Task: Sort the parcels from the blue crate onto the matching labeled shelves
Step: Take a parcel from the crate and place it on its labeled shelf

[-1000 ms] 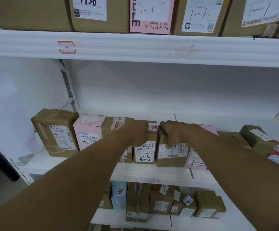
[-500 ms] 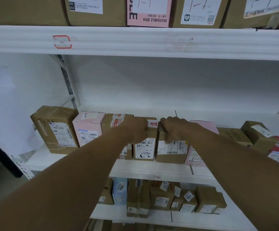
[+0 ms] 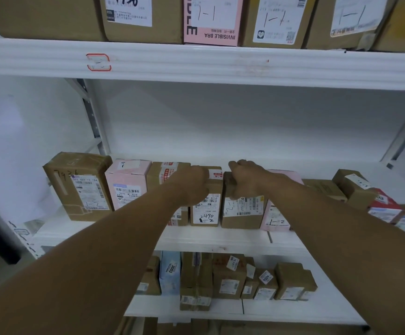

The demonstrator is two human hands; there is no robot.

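Note:
On the middle shelf (image 3: pixel 211 240) stands a row of parcels marked 1-2. My left hand (image 3: pixel 191 187) grips the top of a narrow brown parcel (image 3: pixel 206 211) labelled 2490. Right beside it, my right hand (image 3: pixel 245 180) curls over the top of a wider brown parcel (image 3: pixel 241 213) with a white label. Both parcels rest upright on the shelf, side by side. The blue crate is out of sight.
A large brown box (image 3: pixel 80 187) and a pink box (image 3: pixel 126 184) stand left of my hands; a pink parcel (image 3: pixel 276 218) and more boxes lie to the right. The upper shelf (image 3: pixel 196 64) carries parcels marked 1-1. The lower shelf (image 3: pixel 220 305) holds several small boxes.
Both hands have stayed on the two parcels, which were pushed slightly deeper onto the shelf. The view has tilted a little upward and closer.

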